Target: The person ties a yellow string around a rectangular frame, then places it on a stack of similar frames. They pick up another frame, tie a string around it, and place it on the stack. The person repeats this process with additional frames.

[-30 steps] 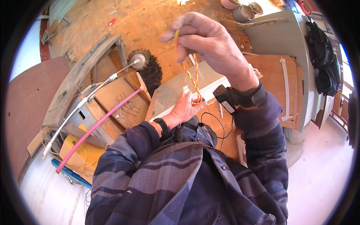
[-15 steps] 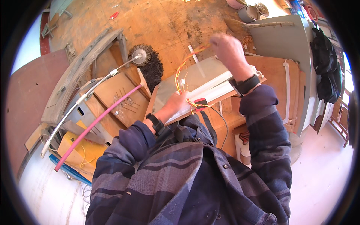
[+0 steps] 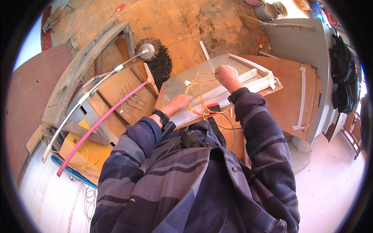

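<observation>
A twisted red and yellow wire (image 3: 201,87) lies in loose loops between my hands. My right hand (image 3: 228,76) pinches one stretch of it, above the far side of a small table. On the left, my closed left hand (image 3: 180,102) grips the wire near the white strips. Two long white plastic strips (image 3: 221,91) lie side by side along the near part of the tabletop (image 3: 180,83). Close to the wire's lower coils is a red and black object (image 3: 212,108), its kind unclear. A small white piece (image 3: 187,82) sits by the loops.
Left of the table, a pink pole (image 3: 105,124) and a white pole (image 3: 83,101) with a round brush (image 3: 147,50) lean across wooden boxes. A curved wooden bench (image 3: 83,62) stands farther left. Brown boards (image 3: 289,81) lean against a grey panel (image 3: 291,39) at right.
My right hand has come down and nearer from its raised position, and the wire has slackened into loops. My left hand has shifted slightly left.
</observation>
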{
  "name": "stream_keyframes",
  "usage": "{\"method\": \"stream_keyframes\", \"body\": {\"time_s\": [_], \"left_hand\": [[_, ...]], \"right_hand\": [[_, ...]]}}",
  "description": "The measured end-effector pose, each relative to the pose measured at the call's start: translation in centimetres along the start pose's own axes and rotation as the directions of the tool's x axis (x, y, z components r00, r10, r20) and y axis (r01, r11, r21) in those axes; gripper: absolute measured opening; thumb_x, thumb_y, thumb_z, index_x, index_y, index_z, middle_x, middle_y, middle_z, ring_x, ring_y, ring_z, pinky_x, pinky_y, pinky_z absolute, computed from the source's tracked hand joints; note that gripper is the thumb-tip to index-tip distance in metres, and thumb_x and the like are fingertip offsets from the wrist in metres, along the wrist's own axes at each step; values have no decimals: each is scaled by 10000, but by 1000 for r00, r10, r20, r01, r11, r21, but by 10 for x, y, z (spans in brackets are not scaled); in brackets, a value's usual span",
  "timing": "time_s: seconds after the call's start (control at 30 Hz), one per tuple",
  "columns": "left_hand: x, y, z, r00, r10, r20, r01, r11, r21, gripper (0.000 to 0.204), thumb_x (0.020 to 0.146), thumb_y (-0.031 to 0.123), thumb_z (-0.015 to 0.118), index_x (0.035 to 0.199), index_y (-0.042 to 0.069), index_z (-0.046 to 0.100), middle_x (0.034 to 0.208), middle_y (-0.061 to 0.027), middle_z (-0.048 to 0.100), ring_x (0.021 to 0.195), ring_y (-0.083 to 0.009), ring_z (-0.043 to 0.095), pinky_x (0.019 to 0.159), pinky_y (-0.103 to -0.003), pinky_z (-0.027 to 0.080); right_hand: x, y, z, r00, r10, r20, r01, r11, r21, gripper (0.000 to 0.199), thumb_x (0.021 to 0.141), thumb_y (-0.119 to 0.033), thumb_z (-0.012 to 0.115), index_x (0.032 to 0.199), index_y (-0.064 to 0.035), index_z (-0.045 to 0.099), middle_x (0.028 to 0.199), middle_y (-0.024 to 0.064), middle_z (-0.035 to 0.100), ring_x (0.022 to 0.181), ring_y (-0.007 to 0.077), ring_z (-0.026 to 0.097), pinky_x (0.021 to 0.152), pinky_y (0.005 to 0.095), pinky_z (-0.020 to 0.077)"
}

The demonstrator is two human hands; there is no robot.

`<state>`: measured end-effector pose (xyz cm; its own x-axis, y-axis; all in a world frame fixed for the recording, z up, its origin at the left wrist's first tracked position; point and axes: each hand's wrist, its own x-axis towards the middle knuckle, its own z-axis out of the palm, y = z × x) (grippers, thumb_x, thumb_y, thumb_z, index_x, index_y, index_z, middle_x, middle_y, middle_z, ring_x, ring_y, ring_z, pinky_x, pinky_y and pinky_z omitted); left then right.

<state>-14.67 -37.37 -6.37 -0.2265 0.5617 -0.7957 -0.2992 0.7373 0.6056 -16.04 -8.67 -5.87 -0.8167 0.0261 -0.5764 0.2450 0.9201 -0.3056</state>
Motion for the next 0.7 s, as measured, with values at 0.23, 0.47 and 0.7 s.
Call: {"method": "stream_keyframes", "body": {"time_s": [0.23, 0.47, 0.7], "left_hand": [[12, -8, 14, 976, -170, 133, 215, 726, -654, 320, 899, 187, 584, 1113, -14, 712, 919, -118, 699, 911, -239, 652, 830, -387, 494], [21, -16, 10, 947, -237, 216, 315, 569, -760, 342, 886, 77, 646, 1219, 0, 662, 1019, -97, 667, 944, -187, 627, 871, -389, 510], [32, -4, 16, 936, -275, 221, 330, 464, -822, 259, 986, 44, 574, 1202, -86, 633, 1126, -161, 677, 1015, -248, 660, 914, -357, 538]], "right_hand": [[-9, -10, 35, 984, 4, 181, 34, 978, -207, 134, 856, -116, 650, 870, -73, 776, 933, 165, 751, 957, 334, 730, 827, 407, 582], [13, -46, 48, 701, -95, 707, 146, 989, -11, 269, 754, -121, 690, 982, -5, 770, 1012, 216, 737, 902, 364, 726, 757, 438, 574], [4, -52, 51, 636, -88, 766, -527, 676, 515, 202, 748, -68, 717, 921, 21, 767, 869, 128, 760, 770, 204, 721, 674, 357, 556]]}}
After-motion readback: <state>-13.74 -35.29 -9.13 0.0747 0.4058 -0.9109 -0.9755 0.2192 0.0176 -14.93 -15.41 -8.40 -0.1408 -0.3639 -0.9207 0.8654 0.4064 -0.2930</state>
